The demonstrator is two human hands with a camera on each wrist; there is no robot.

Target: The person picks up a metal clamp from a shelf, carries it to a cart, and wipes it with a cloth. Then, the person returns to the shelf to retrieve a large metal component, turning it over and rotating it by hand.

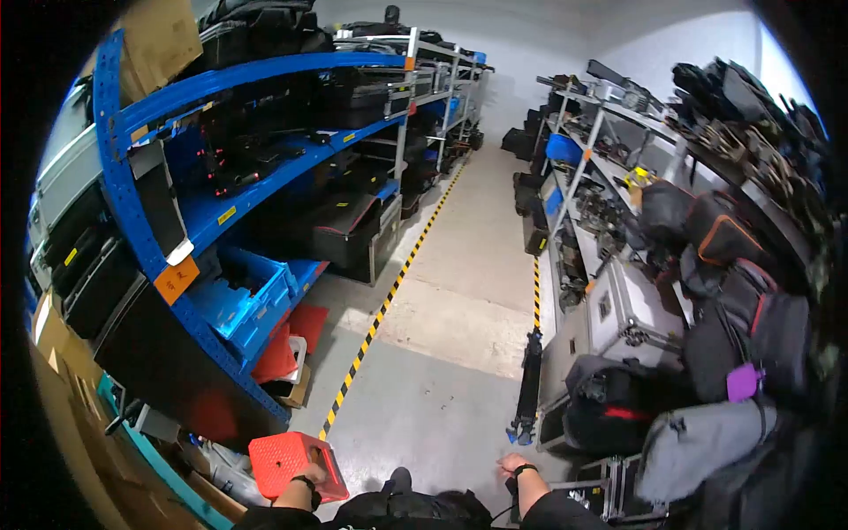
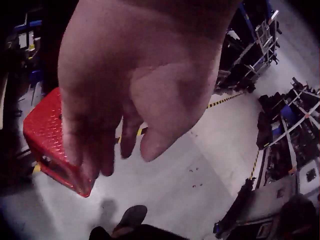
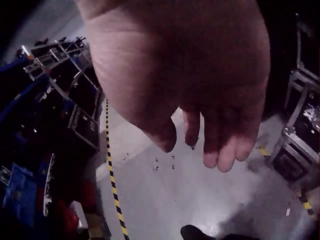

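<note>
Left hand (image 2: pixel 132 82), bright red stool (image 1: pixel 276 463), boxy, shiny, textured on top

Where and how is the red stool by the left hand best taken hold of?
Probably by the seat's edge above the side opening, coming from above and the person's right. The red stool shows its seat facing up, and the left wrist view shows a gap beneath that edge, which should allow hooking under it. The left hand is on that side.

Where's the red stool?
In the head view, the red stool is at the lower left, by the left grip and the near end of the long striped tape.
</note>
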